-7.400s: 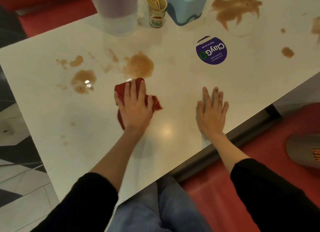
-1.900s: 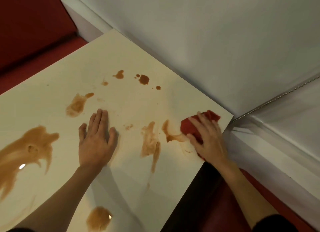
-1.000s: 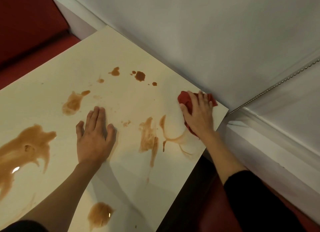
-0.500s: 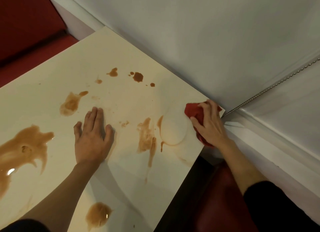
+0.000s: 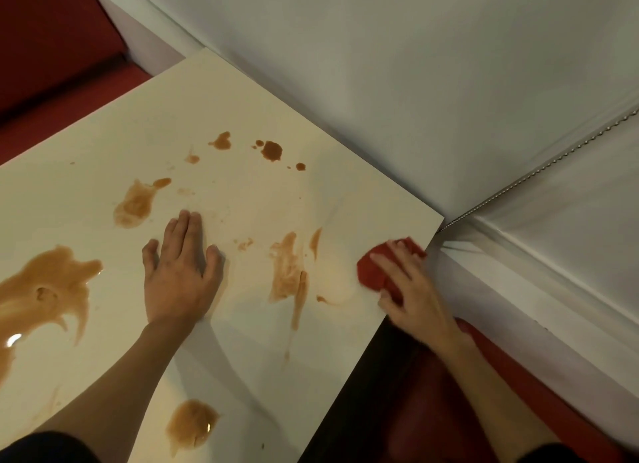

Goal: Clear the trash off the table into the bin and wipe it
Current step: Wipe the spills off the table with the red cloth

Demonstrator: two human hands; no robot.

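A cream table (image 5: 221, 103) carries brown liquid spills: a big puddle (image 5: 45, 289) at the left, a streak (image 5: 287, 272) in the middle and small drops (image 5: 271, 150) farther back. My right hand (image 5: 411, 289) holds a bunched red cloth (image 5: 371, 272) against the table near its right corner, fingers over the cloth and thumb at its near side. The hand is motion-blurred. My left hand (image 5: 179, 272) lies flat on the table, fingers straight, between the puddle and the streak. No trash or bin is in view.
A white wall (image 5: 415, 82) runs along the table's far edge, with a bead chain (image 5: 536, 175) hanging at the right. Red seating sits below the right edge (image 5: 449, 410) and beyond the far left (image 5: 52, 30). Another puddle (image 5: 190, 424) lies near me.
My right hand has drawn the red cloth from the far corner back toward me along the right edge, leaving a wiped patch beside the streak. My left hand has stayed in place.
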